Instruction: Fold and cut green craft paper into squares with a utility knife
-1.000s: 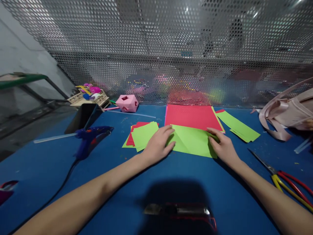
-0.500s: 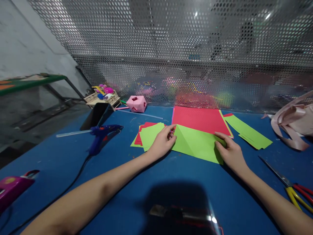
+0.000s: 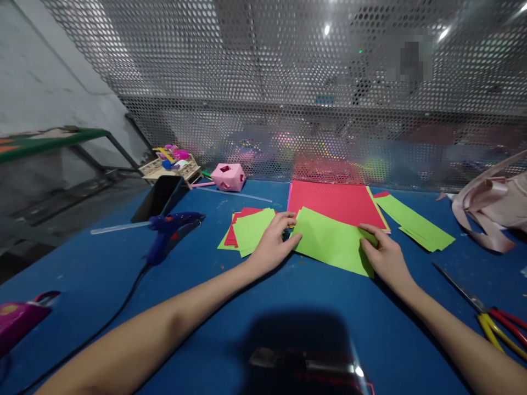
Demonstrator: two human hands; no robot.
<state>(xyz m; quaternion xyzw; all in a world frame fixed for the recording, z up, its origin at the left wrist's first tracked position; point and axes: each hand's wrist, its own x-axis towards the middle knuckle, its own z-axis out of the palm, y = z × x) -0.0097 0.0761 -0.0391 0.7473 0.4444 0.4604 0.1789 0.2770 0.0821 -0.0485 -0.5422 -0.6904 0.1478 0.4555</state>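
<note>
A light green sheet of paper (image 3: 329, 241) is held between my two hands, its near edge tilted toward me. My left hand (image 3: 269, 241) is at its left end, with the thumb on the front and the fingers by the upper left edge. At the right end, my right hand (image 3: 382, 253) pinches the sheet between thumb and fingers. Behind it lies a larger red sheet (image 3: 329, 200) on a stack with coloured edges, partly covered by the green one. Left of my left hand, a green sheet (image 3: 251, 230) tops a small pile of red and green pieces.
On the blue table (image 3: 206, 329) a blue glue gun (image 3: 164, 233) lies left, its cord running nearer. Green strips (image 3: 415, 222), scissors (image 3: 480, 307) and pink ribbon (image 3: 473, 214) are right. A pink paper polyhedron (image 3: 228, 176) and black phone (image 3: 160, 197) stand farther back, before a perforated metal screen (image 3: 263, 66).
The crease at the left part of the green sheet has flattened out. My left thumb has spread away from its fingers onto the sheet. My right hand keeps its hold.
</note>
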